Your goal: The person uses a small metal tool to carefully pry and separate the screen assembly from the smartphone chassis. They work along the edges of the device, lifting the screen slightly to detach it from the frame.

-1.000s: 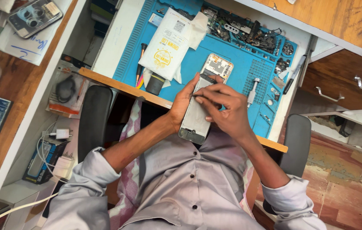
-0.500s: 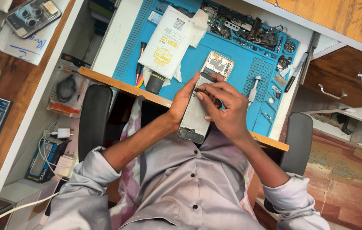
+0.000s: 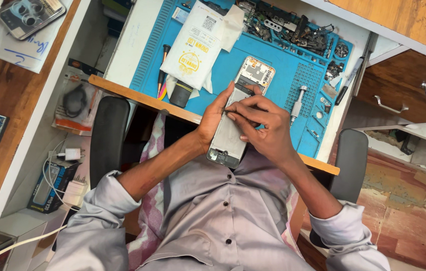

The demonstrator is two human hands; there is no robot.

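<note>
Nearest us, our left hand (image 3: pixel 212 123) cradles an opened phone (image 3: pixel 233 131) by its left edge, fingers clamped around it, above our lap at the near rim of the counter (image 3: pixel 122 90). Our right hand (image 3: pixel 265 128) lies over the phone, fingers together, pressing its back. Farther off, a blue mat (image 3: pixel 278 65) carries a white pouch (image 3: pixel 195 47), a screwdriver (image 3: pixel 297 103) and loose parts (image 3: pixel 298 32).

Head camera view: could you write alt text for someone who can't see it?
A seated person holds an opened phone in the left hand while the right hand presses its middle, above a blue work mat strewn with small parts.
</note>
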